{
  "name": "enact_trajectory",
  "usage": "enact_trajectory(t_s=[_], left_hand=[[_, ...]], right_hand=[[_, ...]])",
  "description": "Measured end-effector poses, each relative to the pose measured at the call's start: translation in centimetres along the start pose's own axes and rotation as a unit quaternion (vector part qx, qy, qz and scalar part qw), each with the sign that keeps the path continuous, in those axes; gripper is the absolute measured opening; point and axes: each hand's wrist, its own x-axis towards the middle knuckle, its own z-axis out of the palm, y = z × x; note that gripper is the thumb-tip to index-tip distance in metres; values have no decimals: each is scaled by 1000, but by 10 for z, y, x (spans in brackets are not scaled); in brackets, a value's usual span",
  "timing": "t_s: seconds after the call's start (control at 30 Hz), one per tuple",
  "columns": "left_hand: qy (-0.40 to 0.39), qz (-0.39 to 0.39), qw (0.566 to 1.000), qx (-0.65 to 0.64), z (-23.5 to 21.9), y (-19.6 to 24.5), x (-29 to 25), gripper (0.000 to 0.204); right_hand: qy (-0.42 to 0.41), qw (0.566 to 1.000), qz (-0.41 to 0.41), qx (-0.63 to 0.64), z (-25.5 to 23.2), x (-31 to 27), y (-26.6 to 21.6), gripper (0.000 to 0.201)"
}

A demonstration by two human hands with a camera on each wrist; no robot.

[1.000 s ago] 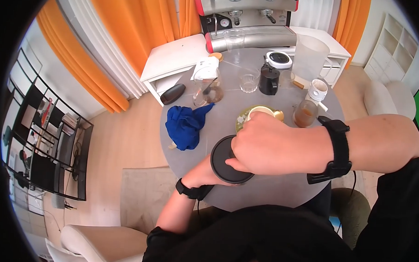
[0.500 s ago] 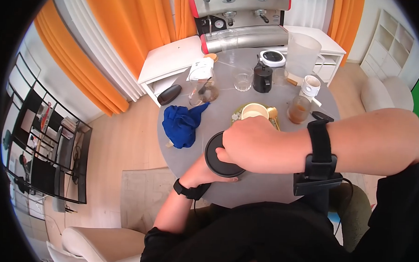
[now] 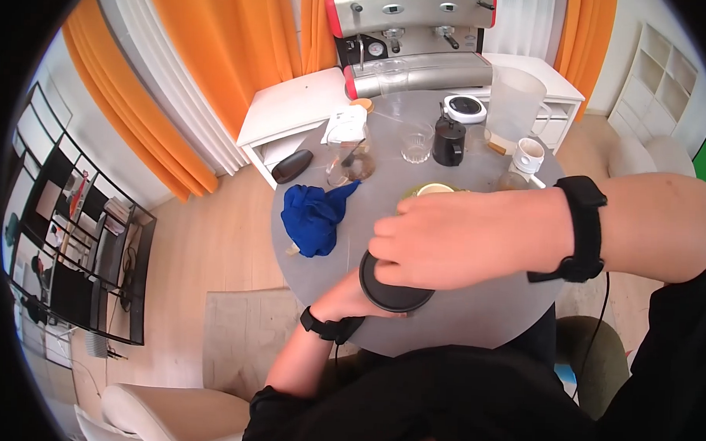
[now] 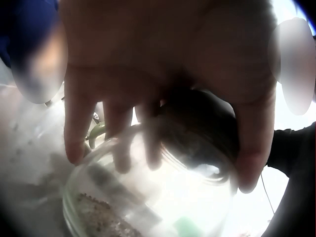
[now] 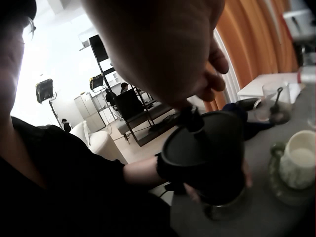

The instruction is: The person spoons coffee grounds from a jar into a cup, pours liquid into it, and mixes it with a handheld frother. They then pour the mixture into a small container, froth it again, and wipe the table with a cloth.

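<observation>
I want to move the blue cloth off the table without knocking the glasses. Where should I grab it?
Pinch the blue cloth at its bunched middle, coming from the left table edge. It lies crumpled in a heap, so the raised folds give the fingers something to close on. One corner trails toward the glass jug, so that side is crowded, while the left edge looks open.

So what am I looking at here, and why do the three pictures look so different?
No machine: a person wears three cameras. The head view looks down on a round grey table. The wrist views sit close to each hand, hence the blur. The left hand grips a glass jar with a black lid. The right hand pinches the knob on top of that lid. Also on the table: a blue cloth, a cream cup, a black pitcher and glasses.
</observation>
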Motion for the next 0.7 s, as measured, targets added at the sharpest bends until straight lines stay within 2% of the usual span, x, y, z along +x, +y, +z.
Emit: enact_trajectory(t_s=[0.03, 0.07, 0.1, 0.2, 0.23, 0.3, 0.37, 0.4, 0.43, 0.47, 0.5, 0.53, 0.57, 0.6, 0.67, 0.7], left_hand=[[-24, -17, 998, -58, -2, 4, 1, 69], [-21, -13, 998, -56, -4, 7, 3, 69], [-38, -13, 998, -52, -6, 10, 5, 70], [-68, 6, 997, -38, -14, 6, 8, 71], [-85, 15, 996, -36, -17, 2, 9, 70], [-99, 24, 994, -31, -22, -2, 10, 69], [-89, 71, 987, -113, -21, -3, 12, 67], [-90, 68, 987, -116, -23, -8, 13, 67], [-124, 21, 988, -93, -27, -13, 13, 71], [-156, -24, 985, -69, -29, -16, 15, 74], [-158, -24, 985, -69, -27, -20, 15, 74], [-125, 1, 990, -71, -23, -21, 14, 77], [-91, 25, 993, -72, -19, -22, 13, 79], [-94, 24, 993, -73, -16, -24, 15, 79], [-105, 32, 992, -62, -9, -19, 17, 84], [-106, 30, 992, -63, -5, -16, 15, 84]], right_hand=[[32, 998, -41, -42, 0, -1, 3, 8], [63, 991, -82, -84, 2, -1, 7, 6], [62, 991, -85, -89, 4, 0, 11, 6], [75, 969, -177, -156, 8, 3, 19, 7], [76, 968, -178, -158, 9, 5, 21, 7], [74, 940, -240, -229, 12, 12, 26, 8], [70, 945, -235, -217, 8, 15, 24, 9], [63, 950, -228, -205, 6, 16, 22, 10], [64, 951, -226, -202, 12, 15, 19, 10], [58, 977, -159, -130, 19, 16, 15, 13], [50, 993, -89, -57, 25, 16, 11, 16], [51, 993, -87, -56, 29, 16, 4, 16], [57, 998, -9, -18, 33, 16, -4, 18], [63, 995, 69, 19, 35, 16, -9, 21], [63, 992, 82, 65, 30, 18, -14, 26], [42, 981, 155, 112, 28, 20, -17, 29]])
